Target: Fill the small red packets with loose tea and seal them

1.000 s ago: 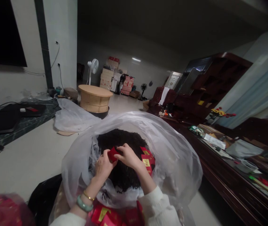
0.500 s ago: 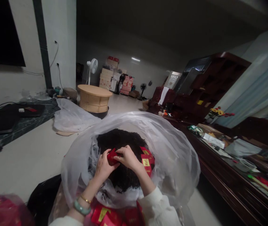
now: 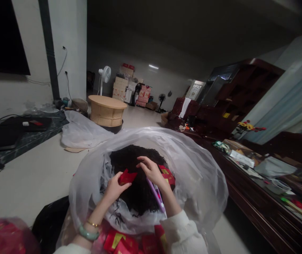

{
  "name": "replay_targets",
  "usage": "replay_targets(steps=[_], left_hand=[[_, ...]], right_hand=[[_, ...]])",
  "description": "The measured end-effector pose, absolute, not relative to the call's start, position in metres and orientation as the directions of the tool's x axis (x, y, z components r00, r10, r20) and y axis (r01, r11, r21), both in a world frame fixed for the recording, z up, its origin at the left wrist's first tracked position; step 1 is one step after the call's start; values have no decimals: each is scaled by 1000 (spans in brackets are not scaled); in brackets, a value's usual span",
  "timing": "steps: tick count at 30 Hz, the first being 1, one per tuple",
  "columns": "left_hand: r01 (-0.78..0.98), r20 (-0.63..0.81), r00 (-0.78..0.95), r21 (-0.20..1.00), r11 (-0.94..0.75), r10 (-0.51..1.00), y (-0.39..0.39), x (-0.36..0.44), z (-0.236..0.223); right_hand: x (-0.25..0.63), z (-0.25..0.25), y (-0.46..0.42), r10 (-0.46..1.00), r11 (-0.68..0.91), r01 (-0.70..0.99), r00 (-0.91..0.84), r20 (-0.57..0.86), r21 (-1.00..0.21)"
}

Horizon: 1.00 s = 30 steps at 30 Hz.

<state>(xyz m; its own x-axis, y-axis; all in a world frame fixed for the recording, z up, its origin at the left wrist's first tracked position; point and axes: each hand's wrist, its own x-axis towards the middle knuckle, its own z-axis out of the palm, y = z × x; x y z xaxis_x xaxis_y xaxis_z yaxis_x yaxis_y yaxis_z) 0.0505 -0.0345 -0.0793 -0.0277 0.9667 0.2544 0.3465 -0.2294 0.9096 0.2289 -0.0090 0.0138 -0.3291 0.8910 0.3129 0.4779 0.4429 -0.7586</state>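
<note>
A small red packet (image 3: 126, 177) is pinched between the thumb and fingers of my left hand (image 3: 115, 185), its top edge standing up in points. My right hand (image 3: 151, 171) is apart from it to the right, fingers loosely spread and empty. Below both hands lies a pile of dark, stringy dried material (image 3: 136, 155) in a large clear plastic bag (image 3: 198, 176). Under my right wrist a long purple tool (image 3: 156, 195) shows in part; its kind is not clear. Several red packets with yellow print (image 3: 168, 175) rest at the right of the pile.
More red packets (image 3: 124, 243) lie close to me below the bag. At the lower left are a bag of red things (image 3: 5, 236) and a black bag (image 3: 50, 220). A cluttered dark table (image 3: 246, 197) runs along the right. A round wooden stand (image 3: 107, 111) is ahead.
My right hand has let go of the red packet and moved right and slightly up. My left hand keeps the packet, tilted more. The purple tool has come into view.
</note>
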Motion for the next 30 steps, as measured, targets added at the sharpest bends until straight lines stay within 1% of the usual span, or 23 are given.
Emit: replay_targets(steps=[3,5,6,8,10,12,14,16,20,23,25,26,28,30], left_hand=[[275,259,-75,934,-229,963,-34,50,-81],[272,252,-105,938,-216,962,-33,50,-82],[288,250,-110,934,-210,962,-33,50,-82],[335,251,-97,919,-206,963,-33,51,-82],[367,255,-72,906,-212,964,-34,52,-82],[380,246,-62,902,-205,967,-35,52,-82],[370,227,-53,909,-192,972,-37,52,-82],[352,214,-30,917,-190,976,-39,52,-81],[349,229,47,908,-231,972,-42,49,-80],[357,210,85,906,-226,974,-41,47,-83],[370,199,86,903,-217,976,-42,48,-85],[392,196,80,895,-212,977,-42,49,-85],[457,205,64,864,-211,977,-44,53,-86],[522,277,18,817,-245,961,-46,58,-87]], right_hand=[[230,15,-11,842,538,537,-323,432,-649],[224,18,-17,790,608,558,-356,499,-565],[220,19,-21,768,636,564,-390,508,-527],[209,20,-28,739,671,591,-483,469,-449],[200,19,-31,737,675,642,-560,378,-365],[194,17,-29,763,646,698,-580,283,-311],[192,15,-25,785,619,721,-576,227,-311],[194,14,-22,788,614,710,-574,222,-345],[202,17,-18,807,589,681,-528,266,-435],[206,19,-19,832,545,653,-500,242,-526],[208,17,-20,833,529,633,-515,202,-566],[208,16,-20,827,532,632,-531,184,-564],[208,12,-21,806,561,648,-569,162,-515],[205,8,-23,790,596,672,-590,169,-439]])
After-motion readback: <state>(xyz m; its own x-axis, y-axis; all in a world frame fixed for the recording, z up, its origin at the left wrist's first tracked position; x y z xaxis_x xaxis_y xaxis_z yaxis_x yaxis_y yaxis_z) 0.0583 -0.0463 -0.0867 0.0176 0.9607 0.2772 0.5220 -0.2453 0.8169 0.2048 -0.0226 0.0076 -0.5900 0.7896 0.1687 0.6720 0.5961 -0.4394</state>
